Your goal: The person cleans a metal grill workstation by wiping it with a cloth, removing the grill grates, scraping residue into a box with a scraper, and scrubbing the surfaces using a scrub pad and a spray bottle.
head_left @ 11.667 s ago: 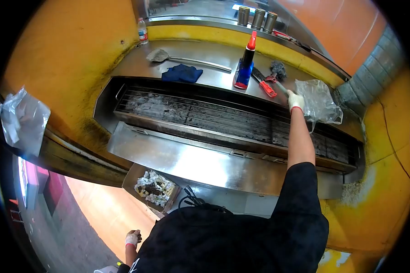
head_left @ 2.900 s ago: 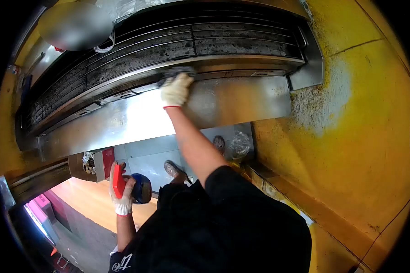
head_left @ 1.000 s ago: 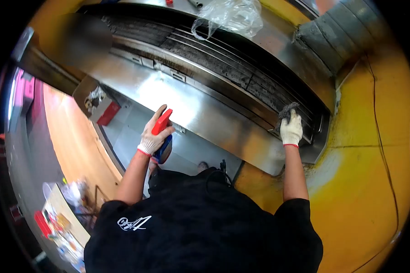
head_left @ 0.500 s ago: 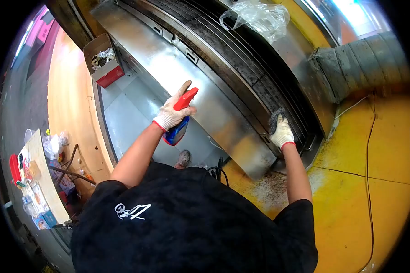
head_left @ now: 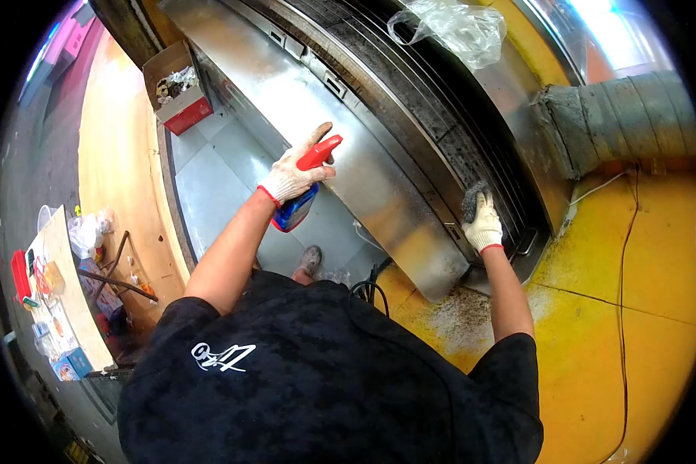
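My left hand [head_left: 292,176], in a white knit glove with a red cuff, is closed round the neck of a spray bottle [head_left: 297,210] with a red trigger head and blue liquid. Its index finger stretches out along the head. The bottle is held over the front edge of a long stainless steel grill unit [head_left: 348,162]. At the unit's right end my right hand [head_left: 483,226], gloved the same way, grips a dark grey scouring pad [head_left: 474,198]. The pad lies against the sooty inner side of the trough, beside the blackened slats [head_left: 460,143].
A crumpled clear plastic bag [head_left: 460,31] lies on the unit's far rim. A ribbed metal duct [head_left: 622,124] stands at right above the yellow floor [head_left: 588,348], where a black cable runs. An open carton [head_left: 184,108] sits at left; a cluttered small table [head_left: 58,278] is lower left.
The view has shifted a little. Both hands keep their hold, the left on the spray bottle and the right on the scouring pad, with only slight movement along the unit.
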`<state>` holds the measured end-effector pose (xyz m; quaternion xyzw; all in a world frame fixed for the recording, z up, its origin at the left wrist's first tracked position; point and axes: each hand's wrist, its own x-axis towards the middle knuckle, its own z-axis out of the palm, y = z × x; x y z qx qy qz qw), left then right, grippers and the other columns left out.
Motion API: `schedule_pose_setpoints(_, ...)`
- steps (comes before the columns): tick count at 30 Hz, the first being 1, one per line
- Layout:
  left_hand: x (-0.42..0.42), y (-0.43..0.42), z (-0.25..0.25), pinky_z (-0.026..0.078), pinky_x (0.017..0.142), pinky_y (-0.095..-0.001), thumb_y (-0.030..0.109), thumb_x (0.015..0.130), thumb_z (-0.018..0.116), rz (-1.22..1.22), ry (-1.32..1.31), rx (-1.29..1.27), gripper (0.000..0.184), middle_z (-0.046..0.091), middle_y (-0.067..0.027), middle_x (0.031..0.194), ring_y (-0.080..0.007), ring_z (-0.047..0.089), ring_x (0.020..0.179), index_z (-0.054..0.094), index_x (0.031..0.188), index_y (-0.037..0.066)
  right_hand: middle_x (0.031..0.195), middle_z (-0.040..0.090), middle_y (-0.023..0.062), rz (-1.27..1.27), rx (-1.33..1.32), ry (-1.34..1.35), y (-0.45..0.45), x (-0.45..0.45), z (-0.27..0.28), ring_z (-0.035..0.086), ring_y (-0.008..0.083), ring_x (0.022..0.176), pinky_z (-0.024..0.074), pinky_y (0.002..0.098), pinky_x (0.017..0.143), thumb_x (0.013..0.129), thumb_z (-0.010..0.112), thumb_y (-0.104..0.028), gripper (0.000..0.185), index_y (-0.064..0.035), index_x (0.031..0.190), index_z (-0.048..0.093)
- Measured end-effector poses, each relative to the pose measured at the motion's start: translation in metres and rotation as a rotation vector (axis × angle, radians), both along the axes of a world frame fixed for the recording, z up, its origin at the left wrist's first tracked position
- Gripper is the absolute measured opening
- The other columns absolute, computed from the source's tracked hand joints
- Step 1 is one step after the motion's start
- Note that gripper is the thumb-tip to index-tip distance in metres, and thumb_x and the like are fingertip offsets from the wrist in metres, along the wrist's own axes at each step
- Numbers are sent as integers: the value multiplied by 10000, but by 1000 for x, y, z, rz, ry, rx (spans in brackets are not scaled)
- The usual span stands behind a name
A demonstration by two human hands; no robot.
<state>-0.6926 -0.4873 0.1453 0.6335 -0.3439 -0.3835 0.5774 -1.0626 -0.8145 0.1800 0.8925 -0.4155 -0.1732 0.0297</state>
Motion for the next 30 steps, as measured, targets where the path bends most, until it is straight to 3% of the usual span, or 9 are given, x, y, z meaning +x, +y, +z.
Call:
schedule_pose_setpoints(6, -2, -13, -6, 478, 999, -331, 217, 826, 816, -122, 3, 67, 910, 648, -58, 1134, -178, 599, 1061, 371, 1615, 129, 1668, 315, 181, 56, -49, -171, -17, -17, -22, 535, 373, 1369, 473, 423, 1120, 788, 821, -273, 908, -65, 1560, 391)
schedule_pose_setpoints(7, -4, -14, -9, 480, 997, -331, 210, 826, 810, -89, -27, 57, 909, 648, -57, 1135, -178, 602, 1052, 369, 1617, 131, 1598, 434, 191, 33, -88, -157, -21, -19, -26, 562, 363, 1345, 481, 411, 1108, 788, 827, -289, 892, -57, 1543, 413)
schedule_pose_setpoints(11, -1, -12, 0, 481, 1027, -333, 183, 808, 790, 98, -48, -18, 890, 691, -66, 1184, -198, 637, 1094, 393, 1604, 169, 1428, 600, 220, -155, -28, -295, -5, 1, -7, 606, 381, 1285, 481, 435, 1094, 769, 848, -352, 839, -52, 1471, 501)
schedule_pose_setpoints(12, 6, -11, -7, 479, 1018, -319, 170, 808, 787, 106, 81, -57, 894, 692, -65, 1168, -189, 636, 1073, 386, 1607, 159, 1428, 600, 220, -152, -28, -296, -5, 1, -10, 606, 381, 1285, 481, 435, 1094, 769, 848, -352, 839, -52, 1471, 501)
schedule_pose_setpoints(15, 25, -3, -10, 484, 1011, -314, 171, 805, 789, 108, -8, 80, 908, 695, -57, 1155, -189, 638, 1064, 379, 1614, 178, 1433, 599, 209, -87, -70, -405, -9, 8, -23, 608, 392, 1274, 489, 460, 1070, 822, 799, -374, 751, -82, 1458, 525)
schedule_pose_setpoints(19, 39, 10, -16, 495, 958, -291, 129, 802, 794, 313, -63, 34, 902, 670, -32, 1077, -151, 619, 1000, 394, 1609, 166, 1382, 636, 165, 49, -263, -134, 6, 25, -16, 609, 385, 1226, 485, 482, 1045, 836, 771, -403, 657, -113, 1397, 586)
schedule_pose_setpoints(23, 54, 17, -27, 492, 992, -299, 136, 799, 799, 336, 58, -25, 933, 695, -33, 1101, -162, 625, 1036, 362, 1623, 156, 1417, 598, 163, 219, -297, -173, -2, 23, -24, 504, 375, 1336, 397, 479, 1141, 833, 782, -360, 584, -89, 1328, 631)
schedule_pose_setpoints(27, 49, 18, -23, 497, 929, -283, 88, 816, 797, 386, 62, -37, 886, 654, -40, 1094, -132, 602, 996, 388, 1602, 84, 1604, 371, 261, 61, -180, -194, 4, 23, -40, 350, 426, 1491, 298, 508, 1227, 873, 733, -343, 749, -52, 1507, 462)
schedule_pose_setpoints(30, 43, 14, -26, 494, 935, -280, 74, 823, 787, 401, 23, -111, 854, 648, -35, 1062, -136, 603, 994, 408, 1588, 75, 1621, 336, 275, 129, -167, -178, 9, 20, -38, 346, 433, 1493, 280, 510, 1239, 863, 745, -306, 793, -56, 1539, 415)
